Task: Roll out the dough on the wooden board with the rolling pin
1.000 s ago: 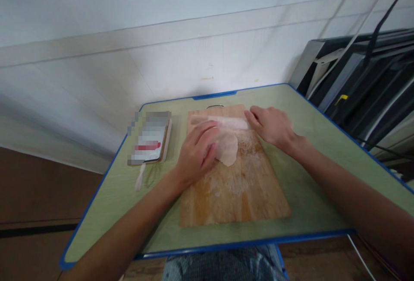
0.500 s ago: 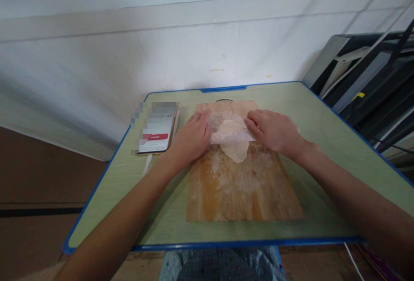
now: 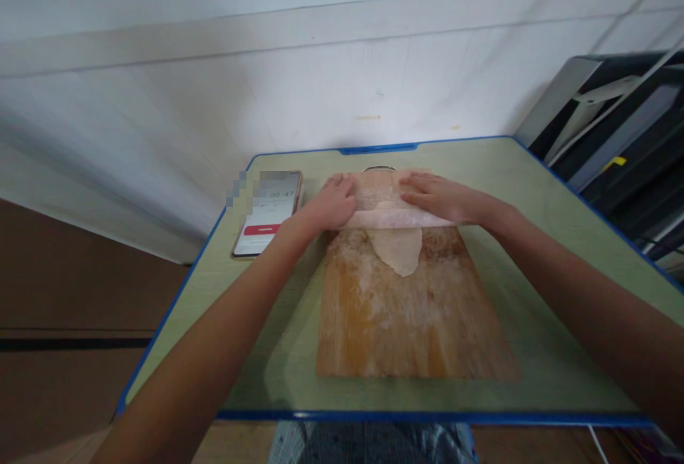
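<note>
A flour-dusted rolling pin (image 3: 392, 219) lies crosswise over a flat, pale piece of dough (image 3: 398, 250). My left hand (image 3: 335, 202) is over the pin's left end, fingers pointing forward and partly bent. Over the right end is my right hand (image 3: 441, 197), its palm on the pin and its fingers reaching past it toward the far side. Both hands keep hold of the pin from above. Beneath is a wooden cutting board (image 3: 417, 336) with white flour on it. The pin hides the middle of the dough, whose near part tapers toward me.
Left of the board, a phone (image 3: 261, 218) shows a running timer, partly blurred out. The green table (image 3: 534, 293) has a blue rim and stands against a white wall (image 3: 310, 93). Dark flat items (image 3: 630, 115) lean at the right.
The pin has rolled slightly away from me over the dough, and more dough shows on the near side. My right hand's fingers have straightened forward. The view has shifted a little.
</note>
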A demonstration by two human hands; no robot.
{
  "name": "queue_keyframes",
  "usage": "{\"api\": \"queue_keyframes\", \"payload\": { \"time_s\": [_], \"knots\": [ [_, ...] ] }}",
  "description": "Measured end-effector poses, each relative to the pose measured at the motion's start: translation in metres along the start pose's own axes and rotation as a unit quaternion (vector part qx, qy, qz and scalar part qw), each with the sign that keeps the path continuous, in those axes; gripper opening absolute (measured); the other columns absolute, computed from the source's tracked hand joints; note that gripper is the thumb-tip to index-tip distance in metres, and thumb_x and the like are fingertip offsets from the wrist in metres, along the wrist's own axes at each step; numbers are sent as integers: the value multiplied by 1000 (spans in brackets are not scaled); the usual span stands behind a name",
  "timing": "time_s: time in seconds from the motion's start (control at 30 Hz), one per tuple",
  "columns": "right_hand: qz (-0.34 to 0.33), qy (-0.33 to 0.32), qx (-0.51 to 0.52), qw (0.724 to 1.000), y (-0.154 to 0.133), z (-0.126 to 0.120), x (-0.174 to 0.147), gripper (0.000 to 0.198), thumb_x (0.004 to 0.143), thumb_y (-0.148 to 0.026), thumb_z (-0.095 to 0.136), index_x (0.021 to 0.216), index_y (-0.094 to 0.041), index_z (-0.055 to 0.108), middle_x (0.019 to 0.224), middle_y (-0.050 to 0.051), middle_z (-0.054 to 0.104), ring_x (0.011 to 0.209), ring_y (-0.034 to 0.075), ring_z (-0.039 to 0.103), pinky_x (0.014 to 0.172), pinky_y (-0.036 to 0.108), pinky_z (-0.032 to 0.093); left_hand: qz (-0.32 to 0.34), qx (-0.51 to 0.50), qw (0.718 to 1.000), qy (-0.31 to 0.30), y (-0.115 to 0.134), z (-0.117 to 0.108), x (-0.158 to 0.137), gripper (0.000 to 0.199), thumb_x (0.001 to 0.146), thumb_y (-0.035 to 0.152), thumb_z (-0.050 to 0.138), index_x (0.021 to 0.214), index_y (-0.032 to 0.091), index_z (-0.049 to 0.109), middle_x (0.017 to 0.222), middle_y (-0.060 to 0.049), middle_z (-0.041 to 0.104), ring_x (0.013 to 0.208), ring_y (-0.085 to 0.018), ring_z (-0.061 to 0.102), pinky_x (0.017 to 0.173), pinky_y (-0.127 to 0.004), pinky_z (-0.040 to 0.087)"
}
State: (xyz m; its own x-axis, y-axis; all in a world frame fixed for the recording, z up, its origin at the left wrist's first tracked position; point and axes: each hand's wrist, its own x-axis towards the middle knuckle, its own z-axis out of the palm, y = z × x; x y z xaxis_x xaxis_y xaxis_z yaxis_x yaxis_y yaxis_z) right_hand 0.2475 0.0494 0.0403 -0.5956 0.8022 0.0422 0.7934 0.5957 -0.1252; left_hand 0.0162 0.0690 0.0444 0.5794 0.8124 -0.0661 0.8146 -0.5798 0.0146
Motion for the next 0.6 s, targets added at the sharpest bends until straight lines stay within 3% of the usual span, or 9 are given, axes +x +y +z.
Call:
{"api": "queue_keyframes", "payload": {
  "time_s": [0.17,0.27,0.37,0.47,0.6],
  "knots": [
    [59,-16,19,998,0,-6,1,39,94,-39,31,115,-21,58,129,13,56,122,29,46,99,47,35,-23,11,1000,-9,-2,3,7,49,88,15,25,132,-3,38,144,-19,38,135,-26,31,112,-36,23],
    [69,-29,22,997,-3,-7,1,41,93,-39,31,119,-19,56,132,15,53,125,32,43,99,48,36,-10,21,1000,-5,-2,6,4,44,89,16,27,124,-1,47,141,-19,41,135,-27,31,113,-38,20],
    [59,-37,3,998,-6,-5,1,44,93,-36,28,118,-15,57,133,19,51,127,34,42,98,52,36,25,21,999,43,-3,11,-3,40,91,18,28,119,5,53,137,-16,47,134,-26,33,113,-40,21],
    [73,-16,-19,997,-10,-1,-2,47,94,-37,25,124,-14,53,137,19,48,128,35,41,97,54,38,40,5,995,87,1,12,-10,42,92,19,26,126,6,47,141,-15,44,135,-24,33,112,-40,24],
    [88,29,-29,995,-20,3,-13,53,95,-39,20,134,-13,45,142,18,44,132,33,36,98,55,38,14,-23,995,91,11,8,-21,49,93,24,24,136,3,36,145,-17,37,136,-24,31,112,-39,24]
  ]
}}
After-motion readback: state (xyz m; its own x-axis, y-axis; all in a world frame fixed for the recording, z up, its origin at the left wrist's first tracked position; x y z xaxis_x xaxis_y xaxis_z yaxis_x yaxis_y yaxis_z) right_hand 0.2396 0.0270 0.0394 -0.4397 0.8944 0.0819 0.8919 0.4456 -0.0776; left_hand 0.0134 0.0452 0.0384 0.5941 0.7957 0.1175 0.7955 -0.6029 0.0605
